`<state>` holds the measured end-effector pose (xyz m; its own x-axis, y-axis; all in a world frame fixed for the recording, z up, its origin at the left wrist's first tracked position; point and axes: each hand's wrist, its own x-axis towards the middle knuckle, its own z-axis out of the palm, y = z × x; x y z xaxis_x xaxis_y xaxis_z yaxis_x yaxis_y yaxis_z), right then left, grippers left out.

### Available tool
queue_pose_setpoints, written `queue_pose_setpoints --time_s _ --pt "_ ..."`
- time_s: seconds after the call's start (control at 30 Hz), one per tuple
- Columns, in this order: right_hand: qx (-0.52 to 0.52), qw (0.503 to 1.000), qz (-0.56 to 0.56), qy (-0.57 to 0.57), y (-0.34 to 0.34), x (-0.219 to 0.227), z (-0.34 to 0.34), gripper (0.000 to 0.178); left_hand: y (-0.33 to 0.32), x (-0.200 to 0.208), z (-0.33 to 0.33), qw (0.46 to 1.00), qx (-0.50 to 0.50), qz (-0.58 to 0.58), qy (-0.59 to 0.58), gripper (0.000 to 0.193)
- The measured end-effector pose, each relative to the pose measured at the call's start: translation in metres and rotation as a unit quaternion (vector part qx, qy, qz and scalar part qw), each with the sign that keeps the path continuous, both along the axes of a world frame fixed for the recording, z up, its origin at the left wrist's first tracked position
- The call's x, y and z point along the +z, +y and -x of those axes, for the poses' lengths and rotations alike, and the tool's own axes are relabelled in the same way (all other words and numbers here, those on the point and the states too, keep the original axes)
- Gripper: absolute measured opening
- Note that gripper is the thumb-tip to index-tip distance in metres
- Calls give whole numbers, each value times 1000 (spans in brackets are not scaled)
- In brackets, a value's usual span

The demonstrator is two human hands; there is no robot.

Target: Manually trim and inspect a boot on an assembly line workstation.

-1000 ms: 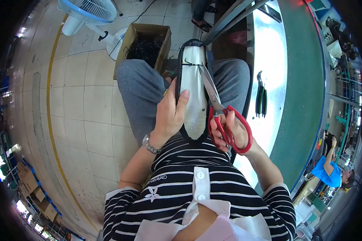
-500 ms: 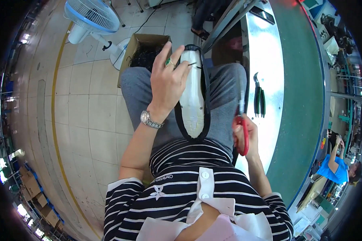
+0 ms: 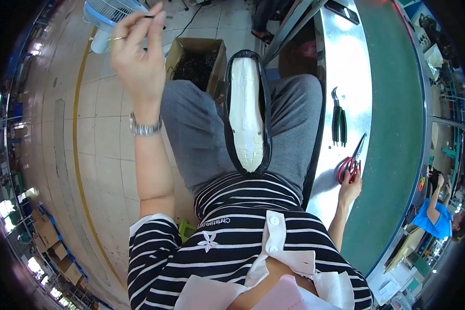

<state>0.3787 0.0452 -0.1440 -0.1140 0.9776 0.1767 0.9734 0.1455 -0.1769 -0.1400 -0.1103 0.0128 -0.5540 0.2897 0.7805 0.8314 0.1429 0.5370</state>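
Raised at the upper left, my left hand [image 3: 141, 64] pinches a short black strip [image 3: 149, 16] between its fingertips. My right hand [image 3: 351, 190] is out at the right, its fingers on the red handles of the scissors [image 3: 348, 166]. The scissors are at the metal bench top, blades pointing away from me and slightly open. Between my thighs sits a white shoe last [image 3: 246, 106], its flat sole side facing up. A black shoe upper [image 3: 228, 124] wraps around its edges. Neither hand touches the shoe.
Pincers with black-green handles [image 3: 339, 124] and a phone [image 3: 342, 11] lie on the metal bench top [image 3: 346, 67]. Beyond it runs a green surface [image 3: 392, 119]. A cardboard box [image 3: 219, 58] of black scraps stands by my left knee, near a fan [image 3: 106, 15]. A co-worker [image 3: 433, 212] is at far right.
My left hand has moved from above the shoe up and left with the black strip. My right hand has carried the scissors from beside my thigh rightward to the bench top.
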Motion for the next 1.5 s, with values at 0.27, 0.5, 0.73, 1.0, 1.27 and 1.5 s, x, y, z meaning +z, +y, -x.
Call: queue_pose_setpoints --time_s 0.27,0.5,0.73,1.0,1.27,1.5 --pt "43 998 1 46 29 32 34 40 -31 -72 -52 926 5 249 -283 56" --pt "160 985 1 66 61 23 124 47 -53 -73 -145 904 -16 357 -237 45" --pt "178 984 -18 22 83 -12 150 52 -48 -66 -140 866 -152 298 -371 35" --pt "64 930 214 293 94 4 146 44 83 -29 -127 894 -342 282 59 47" --pt "62 719 466 512 67 89 141 30 185 -55 -57 710 -480 471 -209 42" --pt "212 738 513 384 65 142 178 57 191 -69 -78 880 -227 417 11 32"
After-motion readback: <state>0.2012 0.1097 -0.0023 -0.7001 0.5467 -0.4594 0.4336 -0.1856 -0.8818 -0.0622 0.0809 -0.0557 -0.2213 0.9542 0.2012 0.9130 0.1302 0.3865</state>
